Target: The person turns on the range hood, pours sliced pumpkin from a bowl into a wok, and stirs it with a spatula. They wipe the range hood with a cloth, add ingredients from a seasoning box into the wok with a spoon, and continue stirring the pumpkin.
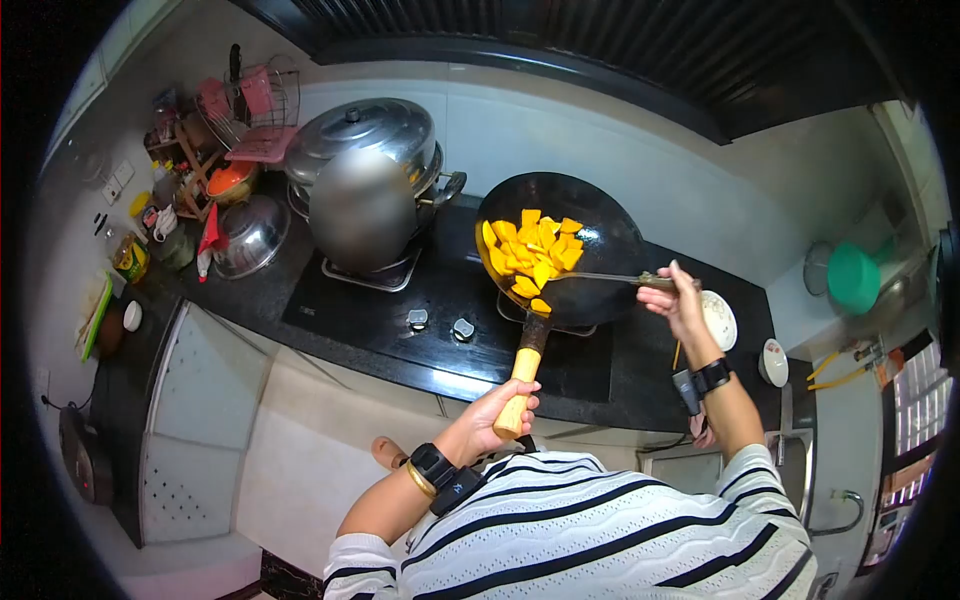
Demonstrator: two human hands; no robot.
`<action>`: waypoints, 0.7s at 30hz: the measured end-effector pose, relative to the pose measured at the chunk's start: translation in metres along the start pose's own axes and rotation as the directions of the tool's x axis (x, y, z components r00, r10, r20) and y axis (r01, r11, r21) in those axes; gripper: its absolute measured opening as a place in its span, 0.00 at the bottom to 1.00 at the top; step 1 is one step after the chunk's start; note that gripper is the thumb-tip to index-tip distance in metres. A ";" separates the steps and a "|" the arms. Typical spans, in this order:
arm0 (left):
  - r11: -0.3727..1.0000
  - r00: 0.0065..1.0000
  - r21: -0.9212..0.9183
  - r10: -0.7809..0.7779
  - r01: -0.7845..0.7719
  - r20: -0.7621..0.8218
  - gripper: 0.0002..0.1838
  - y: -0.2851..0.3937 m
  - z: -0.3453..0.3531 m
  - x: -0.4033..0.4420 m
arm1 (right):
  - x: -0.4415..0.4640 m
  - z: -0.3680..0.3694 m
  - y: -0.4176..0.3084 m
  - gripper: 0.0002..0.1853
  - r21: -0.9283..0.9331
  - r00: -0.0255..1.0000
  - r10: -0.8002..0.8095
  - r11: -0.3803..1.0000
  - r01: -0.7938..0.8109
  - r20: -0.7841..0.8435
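Observation:
A black wok [600, 225] is on the right side of the stove, with orange-yellow chunks [525, 250] gathered in its left part. My left hand [498, 415] is closed round the wok's wooden handle [522, 385]. In my right hand [682, 300] is the grip of a metal spatula [605, 277], its fingers closed. The spatula reaches left into the wok, and its head is hidden at the chunks. One chunk [540, 306] lies at the wok's near rim, by the handle.
A large lidded steamer pot [400, 135] stands on the left burner. Left of it are a metal lid [252, 238], an orange bowl [230, 178] and bottles [128, 256]. Bowls [718, 320] and a sink [795, 465] are at the right. A dark hood [520, 50] hangs above.

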State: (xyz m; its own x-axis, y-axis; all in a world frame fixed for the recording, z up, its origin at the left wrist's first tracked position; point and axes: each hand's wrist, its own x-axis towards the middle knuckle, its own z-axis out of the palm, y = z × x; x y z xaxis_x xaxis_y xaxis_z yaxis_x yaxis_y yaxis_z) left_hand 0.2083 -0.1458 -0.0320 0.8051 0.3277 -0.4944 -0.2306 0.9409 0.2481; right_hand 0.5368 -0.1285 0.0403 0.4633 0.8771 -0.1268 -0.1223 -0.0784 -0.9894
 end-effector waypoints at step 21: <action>0.998 0.998 -0.041 -0.037 0.040 0.050 0.13 0.000 -0.008 0.002 | 0.025 -0.060 -0.050 0.11 -0.222 0.996 -0.070 0.973 0.056 -0.054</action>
State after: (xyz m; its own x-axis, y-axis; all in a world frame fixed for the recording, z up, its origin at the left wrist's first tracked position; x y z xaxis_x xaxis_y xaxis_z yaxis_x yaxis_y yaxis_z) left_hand 0.2062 -0.1447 -0.0397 0.8395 0.2875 -0.4610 -0.2210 0.9559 0.1937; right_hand 0.6076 -0.1311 0.0826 0.5174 0.8536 -0.0609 0.1017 -0.1319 -0.9860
